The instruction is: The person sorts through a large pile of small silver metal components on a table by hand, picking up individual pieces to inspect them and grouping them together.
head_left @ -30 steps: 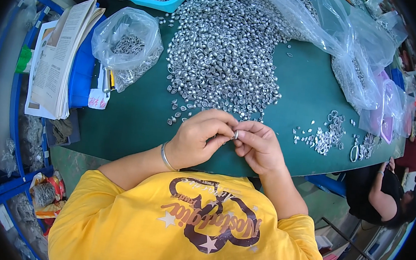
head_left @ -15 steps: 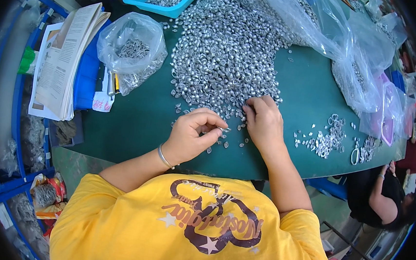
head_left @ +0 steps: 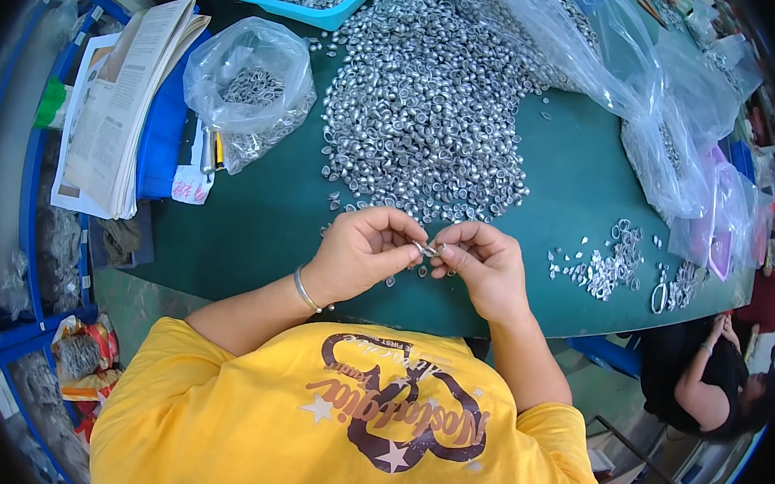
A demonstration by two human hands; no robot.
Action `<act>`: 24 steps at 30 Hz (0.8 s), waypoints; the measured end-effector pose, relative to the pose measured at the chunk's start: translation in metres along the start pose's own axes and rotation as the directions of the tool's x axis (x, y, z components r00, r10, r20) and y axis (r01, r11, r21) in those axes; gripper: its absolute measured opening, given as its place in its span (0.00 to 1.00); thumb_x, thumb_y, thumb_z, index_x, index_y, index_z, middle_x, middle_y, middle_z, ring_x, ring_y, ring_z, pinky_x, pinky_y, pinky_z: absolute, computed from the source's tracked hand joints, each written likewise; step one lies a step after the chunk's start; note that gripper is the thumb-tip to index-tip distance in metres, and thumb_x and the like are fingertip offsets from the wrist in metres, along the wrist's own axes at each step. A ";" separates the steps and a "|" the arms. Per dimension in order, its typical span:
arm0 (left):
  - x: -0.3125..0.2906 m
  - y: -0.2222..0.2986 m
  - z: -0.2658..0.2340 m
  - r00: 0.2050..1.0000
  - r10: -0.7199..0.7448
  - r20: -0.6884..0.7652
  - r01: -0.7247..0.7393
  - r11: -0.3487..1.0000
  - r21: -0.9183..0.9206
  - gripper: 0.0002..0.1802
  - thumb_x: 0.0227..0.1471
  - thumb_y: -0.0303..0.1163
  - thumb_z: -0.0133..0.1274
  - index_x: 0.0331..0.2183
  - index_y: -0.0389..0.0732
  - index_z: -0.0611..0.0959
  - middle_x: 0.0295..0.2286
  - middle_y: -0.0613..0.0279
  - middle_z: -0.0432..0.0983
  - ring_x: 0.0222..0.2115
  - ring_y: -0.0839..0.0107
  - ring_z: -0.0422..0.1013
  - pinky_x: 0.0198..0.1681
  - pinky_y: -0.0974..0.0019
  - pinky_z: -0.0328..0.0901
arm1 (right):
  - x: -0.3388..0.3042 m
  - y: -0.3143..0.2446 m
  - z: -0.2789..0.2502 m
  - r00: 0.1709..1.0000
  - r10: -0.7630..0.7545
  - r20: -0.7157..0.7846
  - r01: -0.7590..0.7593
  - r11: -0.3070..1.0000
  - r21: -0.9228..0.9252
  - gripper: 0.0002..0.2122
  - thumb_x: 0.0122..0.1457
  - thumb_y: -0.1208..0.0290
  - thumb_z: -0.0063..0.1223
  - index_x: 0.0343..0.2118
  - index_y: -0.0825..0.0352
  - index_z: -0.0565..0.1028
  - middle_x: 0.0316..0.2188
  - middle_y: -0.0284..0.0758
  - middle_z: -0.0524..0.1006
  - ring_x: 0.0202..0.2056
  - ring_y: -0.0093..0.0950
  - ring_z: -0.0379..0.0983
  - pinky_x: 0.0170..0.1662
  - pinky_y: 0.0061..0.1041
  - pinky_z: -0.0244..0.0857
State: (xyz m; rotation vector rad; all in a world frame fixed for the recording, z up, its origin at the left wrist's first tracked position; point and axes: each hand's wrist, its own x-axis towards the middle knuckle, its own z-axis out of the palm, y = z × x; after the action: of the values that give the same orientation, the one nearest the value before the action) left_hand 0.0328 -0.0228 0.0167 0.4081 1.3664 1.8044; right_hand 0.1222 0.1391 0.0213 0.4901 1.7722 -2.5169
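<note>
Both my hands meet above the near part of the green table, just in front of a big pile of small silver metal pieces (head_left: 425,108), rounded and hollow. My left hand (head_left: 362,247), with a bracelet at the wrist, pinches a small silver metal part (head_left: 422,248), perhaps a ring or link. Thumb and fingers of my right hand (head_left: 486,263) close on a small silver piece (head_left: 439,249) right beside it. The two parts seem to touch, but their exact shape is too small to tell. A few loose pieces lie under my fingers.
An open clear bag (head_left: 250,86) of metal parts stands left, by papers (head_left: 125,108) on a blue bin. A light-blue basket (head_left: 319,16) stands far. Plastic bags (head_left: 660,127) and small heaps of parts (head_left: 608,268) lie right. Another person (head_left: 709,376) sits beyond the right edge.
My right hand has come away from the pile's edge, moving left and nearer, with a small piece pinched in it. It now meets my left hand, which has stayed almost still.
</note>
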 end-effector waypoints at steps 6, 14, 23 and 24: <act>-0.002 0.004 -0.003 0.980 -0.196 0.013 0.196 0.972 -0.133 0.06 0.47 0.20 0.49 0.32 0.33 0.75 0.32 0.57 0.74 0.27 0.75 0.72 0.29 0.75 0.69 | 0.001 0.009 0.009 0.979 -0.202 0.040 0.205 0.976 -0.078 0.04 0.49 0.85 0.51 0.28 0.72 0.73 0.29 0.32 0.68 0.30 0.19 0.67 0.32 0.15 0.64; -0.001 -0.003 -0.015 0.958 -0.280 0.060 0.286 0.921 -0.266 0.07 0.48 0.23 0.49 0.33 0.34 0.74 0.28 0.57 0.75 0.26 0.73 0.73 0.29 0.75 0.68 | 0.004 0.008 0.024 0.829 -0.554 0.080 0.453 0.580 -0.678 0.07 0.41 0.83 0.57 0.26 0.69 0.75 0.23 0.35 0.69 0.28 0.27 0.66 0.30 0.21 0.61; 0.010 0.029 -0.028 0.988 -0.090 -0.126 0.070 0.985 -0.156 0.08 0.48 0.23 0.49 0.34 0.33 0.76 0.29 0.56 0.75 0.28 0.73 0.72 0.31 0.74 0.68 | -0.003 -0.007 0.023 0.709 -0.702 0.065 0.475 0.408 -0.779 0.08 0.43 0.87 0.52 0.29 0.71 0.75 0.26 0.40 0.71 0.28 0.32 0.69 0.31 0.23 0.63; 0.013 0.042 -0.037 0.953 0.165 -0.255 -0.181 0.983 -0.040 0.07 0.47 0.23 0.50 0.32 0.34 0.78 0.29 0.58 0.75 0.27 0.74 0.71 0.31 0.74 0.67 | -0.002 -0.009 0.017 0.693 -0.718 0.064 0.470 0.381 -0.796 0.08 0.43 0.87 0.51 0.29 0.71 0.75 0.26 0.40 0.71 0.28 0.31 0.69 0.31 0.23 0.63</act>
State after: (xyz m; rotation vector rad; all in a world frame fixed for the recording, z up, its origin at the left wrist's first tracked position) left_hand -0.0174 -0.0402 0.0387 0.2798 1.4784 2.0956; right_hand 0.1182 0.1264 0.0355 0.1422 3.4000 -1.5825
